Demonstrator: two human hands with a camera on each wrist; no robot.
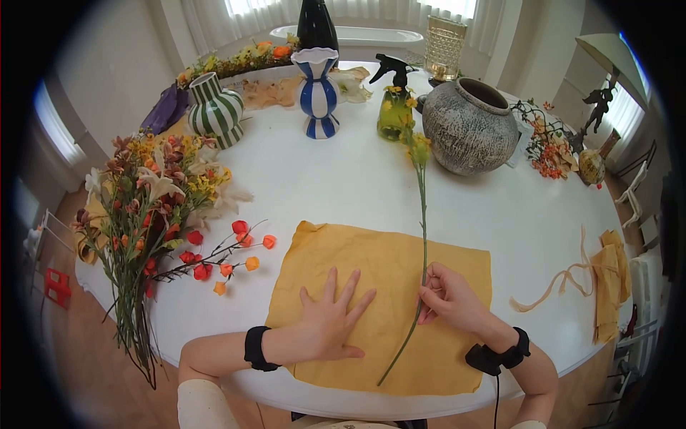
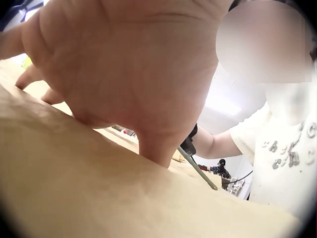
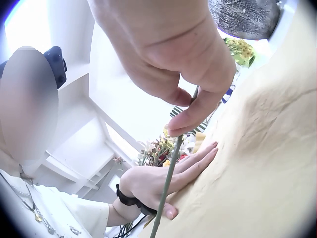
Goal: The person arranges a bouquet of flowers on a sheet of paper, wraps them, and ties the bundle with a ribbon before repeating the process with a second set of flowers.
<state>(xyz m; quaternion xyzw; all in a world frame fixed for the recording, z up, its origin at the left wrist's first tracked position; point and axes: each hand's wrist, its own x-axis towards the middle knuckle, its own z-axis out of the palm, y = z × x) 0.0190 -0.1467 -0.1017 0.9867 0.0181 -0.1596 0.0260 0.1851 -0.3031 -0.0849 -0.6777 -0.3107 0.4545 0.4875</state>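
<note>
A sheet of yellow-tan wrapping paper lies at the front of the white table. My left hand rests on it with fingers spread; the left wrist view shows its palm close over the paper, fingertips down. Between thumb and fingers, my right hand pinches the green stem of a yellow flower. The stem's lower end slants toward the front edge over the paper, and the bloom points away to the back. In the right wrist view the stem runs down below the pinching fingertips.
Mixed artificial flowers and a red-orange berry branch lie at left. Behind stand a green-striped vase, a blue-striped vase, a green spray bottle and a grey pot. Folded tan fabric lies at right.
</note>
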